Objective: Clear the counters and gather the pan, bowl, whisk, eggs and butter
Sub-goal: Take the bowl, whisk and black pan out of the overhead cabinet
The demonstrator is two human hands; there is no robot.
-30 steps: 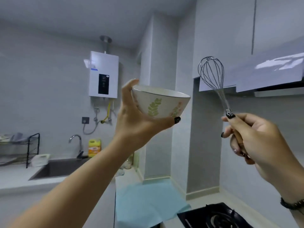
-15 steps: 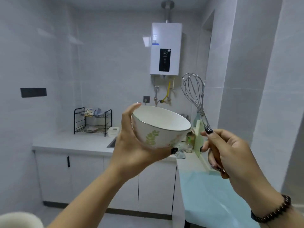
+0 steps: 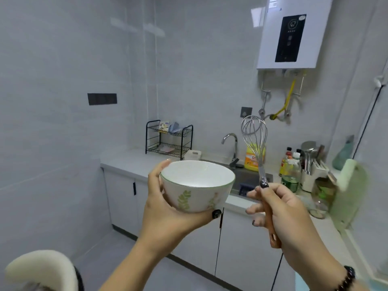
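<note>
Left hand [image 3: 165, 211] cups a white bowl [image 3: 197, 185] from below and the side, thumb on the near rim, fingers wrapped under the base. Bowl is upright, nothing inside, green rim line, green leaf print on the outer wall, held in mid-air in front of the cabinets. Right hand [image 3: 287, 215] grasps the whisk [image 3: 259, 160] by its orange-brown handle, thumb up along the metal neck, wire head pointing up. Whisk is just right of the bowl, not touching it. Dark bead bracelet [image 3: 346, 279] on the right wrist. Pale rounded chair back [image 3: 42, 269] at lower left, blurred.

Behind the hands: grey tabletop [image 3: 130, 162] over white cabinet doors [image 3: 121, 198]. Sink [image 3: 249, 179] sunk into it, chrome faucet [image 3: 231, 143] behind, yellow detergent bottle [image 3: 253, 159] just right of the faucet, partly behind the whisk wires. Black wire dish rack [image 3: 168, 139] at the left of the sink with cloths or sponges on it, can't tell which. Small white container [image 3: 193, 154] beside the rack. Right end of the tabletop: sauce bottles [image 3: 290, 164], a utensil holder [image 3: 312, 166], a glass jar [image 3: 323, 194], all motion-blurred.

On the far wall: white water heater [image 3: 294, 32] with a black panel, yellow hose [image 3: 287, 99] below it, dark switch plate [image 3: 102, 99] to the left.
</note>
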